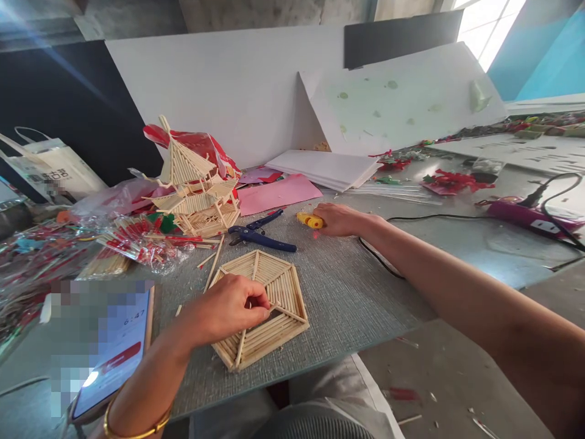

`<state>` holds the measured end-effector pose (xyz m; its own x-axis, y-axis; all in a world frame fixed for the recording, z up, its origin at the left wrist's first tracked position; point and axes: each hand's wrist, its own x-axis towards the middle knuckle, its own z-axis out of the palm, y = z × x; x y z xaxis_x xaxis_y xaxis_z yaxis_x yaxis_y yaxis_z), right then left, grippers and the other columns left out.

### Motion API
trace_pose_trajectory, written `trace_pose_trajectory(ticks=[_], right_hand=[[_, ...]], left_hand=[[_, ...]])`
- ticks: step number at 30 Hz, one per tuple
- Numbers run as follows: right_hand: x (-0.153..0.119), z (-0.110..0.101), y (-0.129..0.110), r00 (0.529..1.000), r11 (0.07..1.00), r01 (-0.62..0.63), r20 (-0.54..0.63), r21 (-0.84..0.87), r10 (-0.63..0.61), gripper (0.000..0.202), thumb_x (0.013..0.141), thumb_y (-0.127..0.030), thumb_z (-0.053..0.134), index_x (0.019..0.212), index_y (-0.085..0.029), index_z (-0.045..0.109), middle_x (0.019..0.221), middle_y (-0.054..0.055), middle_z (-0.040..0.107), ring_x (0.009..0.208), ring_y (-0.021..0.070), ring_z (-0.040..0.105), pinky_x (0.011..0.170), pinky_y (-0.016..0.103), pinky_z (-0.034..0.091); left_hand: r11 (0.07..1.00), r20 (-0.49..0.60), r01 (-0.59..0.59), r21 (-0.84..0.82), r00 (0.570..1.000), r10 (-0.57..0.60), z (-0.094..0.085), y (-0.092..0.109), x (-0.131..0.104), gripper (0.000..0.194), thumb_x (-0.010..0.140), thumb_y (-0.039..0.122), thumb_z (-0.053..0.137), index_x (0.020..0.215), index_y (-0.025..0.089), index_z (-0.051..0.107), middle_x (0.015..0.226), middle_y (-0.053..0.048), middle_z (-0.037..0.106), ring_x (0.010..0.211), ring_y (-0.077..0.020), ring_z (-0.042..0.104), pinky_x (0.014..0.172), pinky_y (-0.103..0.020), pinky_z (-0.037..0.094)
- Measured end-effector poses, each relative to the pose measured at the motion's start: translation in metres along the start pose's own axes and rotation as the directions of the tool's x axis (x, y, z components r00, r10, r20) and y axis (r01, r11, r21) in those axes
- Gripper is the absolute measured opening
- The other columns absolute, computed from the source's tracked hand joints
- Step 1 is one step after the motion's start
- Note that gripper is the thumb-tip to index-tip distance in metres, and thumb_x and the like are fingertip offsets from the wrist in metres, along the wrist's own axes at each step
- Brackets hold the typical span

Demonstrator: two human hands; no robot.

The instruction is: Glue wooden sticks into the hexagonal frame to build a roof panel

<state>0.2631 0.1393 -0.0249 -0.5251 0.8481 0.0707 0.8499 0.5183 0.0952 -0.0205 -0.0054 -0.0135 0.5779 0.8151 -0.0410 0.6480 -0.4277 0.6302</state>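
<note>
Left hand: pinched over pale hexagonal wooden-stick panel, contents unclear.
Right hand: gripping yellow plastic glue gun, beyond panel.

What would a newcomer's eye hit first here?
Probably the pagoda-like stick model standing at the back left of the table, against red plastic. Next, the octagonal or hexagonal stick panel at the front, under the left hand. Then the bright yellow tool at the right hand.

Looks like a craft workshop, with cutters and a stick house past the left hand.
</note>
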Motion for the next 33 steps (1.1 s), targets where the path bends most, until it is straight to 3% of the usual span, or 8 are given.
trace_pose_trajectory(ticks=[7,19,33], right_hand=[[0.0,0.0008,0.0001,1.0,1.0,0.001,-0.007,-0.009,-0.001,0.027,0.076,-0.034,0.054,0.093,-0.013,0.057,0.093,0.011,0.058,0.081,0.0211,0.053,0.062,0.029,0.031],[-0.0031,-0.0081,-0.0075,0.998,0.999,-0.034,0.043,-0.018,0.035,0.028,0.076,-0.037,0.056,0.093,-0.014,0.056,0.096,0.011,0.059,0.085,0.0224,0.054,0.067,0.03,0.034],[-0.0026,-0.0074,-0.0075,0.998,0.999,-0.02,0.058,-0.039,0.022,0.029,0.077,-0.034,0.056,0.098,-0.014,0.056,0.099,0.012,0.058,0.089,0.0236,0.054,0.068,0.03,0.034]], left_hand=[[0.999,0.032,0.003,0.045,0.999,-0.004,-0.0007,0.0027,-0.0018,0.016,0.069,0.02,0.054,0.064,0.021,0.069,0.058,0.001,0.062,0.048,-0.0097,0.047,0.047,-0.021,0.029],[0.974,0.196,0.076,0.215,0.973,-0.119,-0.0025,0.0083,0.001,0.02,0.074,0.024,0.047,0.073,0.018,0.066,0.065,0.001,0.062,0.059,-0.0093,0.05,0.054,-0.022,0.032],[0.972,0.19,0.081,0.22,0.974,-0.124,-0.0006,0.0074,0.0013,0.018,0.076,0.024,0.047,0.076,0.019,0.064,0.07,0.001,0.063,0.062,-0.0105,0.051,0.058,-0.024,0.032]])
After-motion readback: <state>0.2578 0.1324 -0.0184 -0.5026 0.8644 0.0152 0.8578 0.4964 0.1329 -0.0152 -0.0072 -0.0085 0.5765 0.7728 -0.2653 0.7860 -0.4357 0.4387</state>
